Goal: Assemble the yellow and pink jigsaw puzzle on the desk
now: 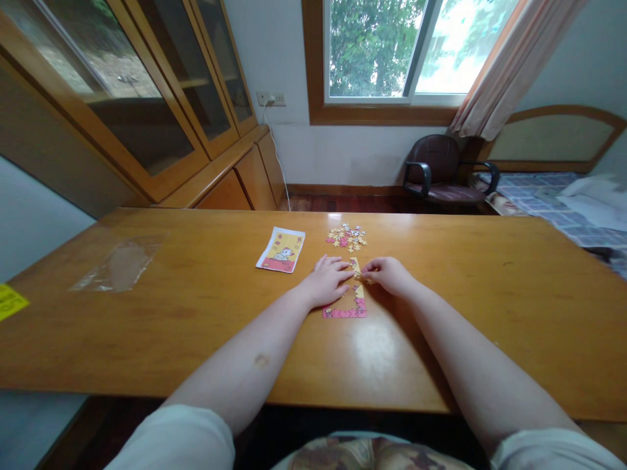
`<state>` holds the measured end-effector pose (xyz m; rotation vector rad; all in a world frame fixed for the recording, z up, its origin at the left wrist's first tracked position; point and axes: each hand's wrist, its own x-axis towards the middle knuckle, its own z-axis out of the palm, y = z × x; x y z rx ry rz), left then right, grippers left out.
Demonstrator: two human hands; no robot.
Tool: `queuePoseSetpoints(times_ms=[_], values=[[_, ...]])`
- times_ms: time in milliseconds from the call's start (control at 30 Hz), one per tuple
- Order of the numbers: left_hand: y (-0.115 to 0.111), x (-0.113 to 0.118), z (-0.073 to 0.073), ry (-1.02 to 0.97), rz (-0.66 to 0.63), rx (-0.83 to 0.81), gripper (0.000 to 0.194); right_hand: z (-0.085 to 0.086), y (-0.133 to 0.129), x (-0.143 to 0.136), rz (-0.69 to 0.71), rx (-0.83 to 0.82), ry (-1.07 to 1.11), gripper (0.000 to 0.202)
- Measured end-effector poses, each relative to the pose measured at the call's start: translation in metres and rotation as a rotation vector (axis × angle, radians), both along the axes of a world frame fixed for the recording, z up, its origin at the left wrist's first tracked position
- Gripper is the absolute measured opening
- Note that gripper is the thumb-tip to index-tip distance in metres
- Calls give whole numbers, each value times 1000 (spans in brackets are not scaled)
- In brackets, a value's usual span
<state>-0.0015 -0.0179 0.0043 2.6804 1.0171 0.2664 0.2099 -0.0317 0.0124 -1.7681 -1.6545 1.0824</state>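
On the wooden table lies a partly joined jigsaw border (344,313), pink along its near side and yellow up its right side. My left hand (327,282) rests flat with fingers spread across the border's left part, hiding some of it. My right hand (388,274) is at the right side, thumb and fingertips pinched on a small yellow puzzle piece (359,274) touching the border's right column. Beyond the hands sits a pile of loose puzzle pieces (346,236), yellow, pink and pale. Left of the pile is a picture card (281,250) with a white cartoon animal on yellow and pink.
A clear plastic bag (120,264) lies on the table's left, with a yellow label (10,300) at the far left edge. Behind the table stand a glass-door cabinet (196,98), an office chair (441,171) and a bed (553,196) under a window.
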Motion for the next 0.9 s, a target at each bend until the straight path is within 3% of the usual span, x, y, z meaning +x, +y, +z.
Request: queuePoseSetpoints(times_ms=[467,900], values=[[-1,0,2,13,13,-12,41,-2,-2,-3,26,-36,58,12],[-1,0,1,-20,10,-6,41,-5,0,-4,93,17,-58,16]])
